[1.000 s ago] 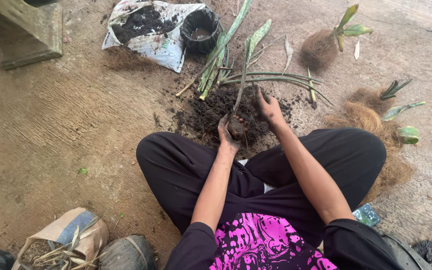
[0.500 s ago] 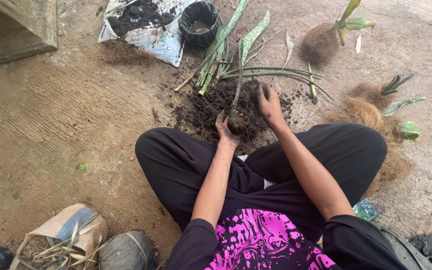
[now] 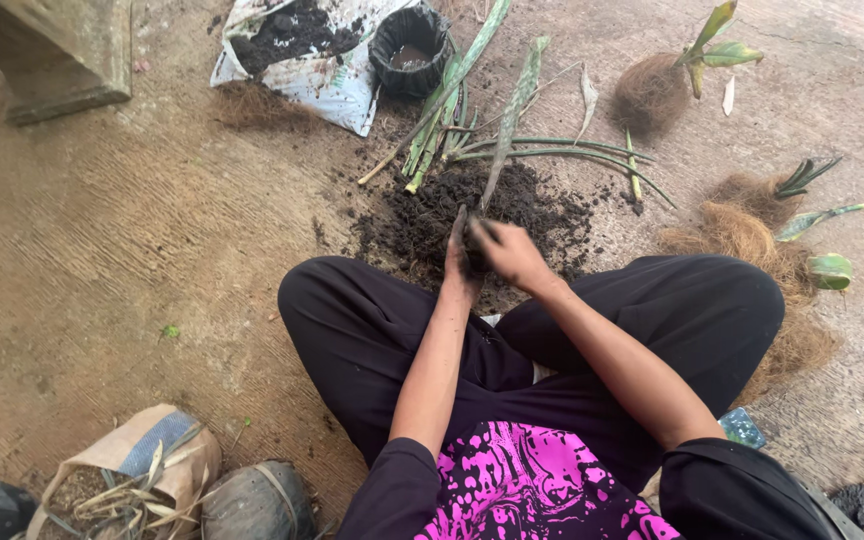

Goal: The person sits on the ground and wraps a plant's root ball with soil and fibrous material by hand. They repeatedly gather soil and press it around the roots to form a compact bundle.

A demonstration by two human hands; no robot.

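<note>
I sit cross-legged on a concrete floor. My left hand (image 3: pixel 459 262) grips the soil-covered base of a long-leaved green plant (image 3: pixel 508 130) standing over a heap of dark soil (image 3: pixel 542 205). My right hand (image 3: pixel 512 252) presses against the same root clump from the right, fingers dirty with soil. Both hands meet at the plant's base, which they mostly hide. More cut green leaves (image 3: pixel 442 120) lie just beyond the soil heap.
A small black pot (image 3: pixel 410 52) and an open bag of dark soil (image 3: pixel 302 50) lie at the top. Plants with fibrous brown root balls (image 3: pixel 752 225) sit at right. A concrete block (image 3: pixel 52 50) stands top left. Sacks (image 3: pixel 142 470) lie at bottom left.
My right hand has moved in from the soil heap to the plant's base, joining my left hand. The view has shifted slightly, the scene sliding upward.
</note>
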